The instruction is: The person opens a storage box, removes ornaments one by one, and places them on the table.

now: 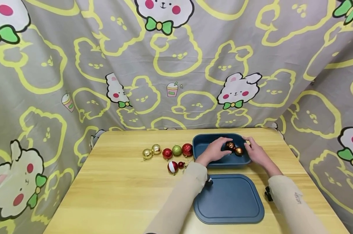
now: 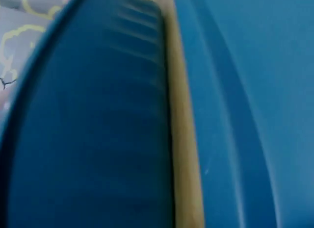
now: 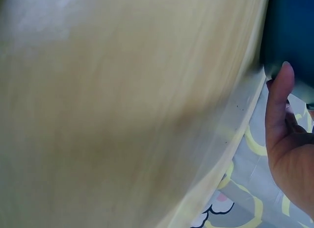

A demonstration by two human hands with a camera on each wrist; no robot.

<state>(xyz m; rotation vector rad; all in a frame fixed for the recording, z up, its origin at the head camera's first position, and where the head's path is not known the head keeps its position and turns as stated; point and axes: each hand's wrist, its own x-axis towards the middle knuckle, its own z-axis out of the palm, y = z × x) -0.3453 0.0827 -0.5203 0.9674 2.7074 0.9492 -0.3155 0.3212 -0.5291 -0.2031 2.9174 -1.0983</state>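
Note:
My left hand (image 1: 215, 149) reaches over the near side of a dark blue box (image 1: 204, 139). Between its thumb and fingers is a shiny brown Christmas bauble (image 1: 230, 145). Beside that one, a bronze bauble (image 1: 238, 151) lies in the box. At the box's right end, my right hand (image 1: 256, 152) grips the rim; in the right wrist view its thumb (image 3: 280, 98) lies along the box's outer wall (image 3: 292, 37). The left wrist view shows the box's side wall (image 2: 88, 120) but not the left hand.
A blue lid (image 1: 229, 198) lies flat on the wooden table (image 1: 115, 191) in front of the box. Left of the box are gold baubles (image 1: 147, 153), red baubles (image 1: 167, 153), a green bauble (image 1: 177, 150) and a red-and-white bauble (image 1: 172, 167). A patterned curtain (image 1: 182, 107) hangs behind.

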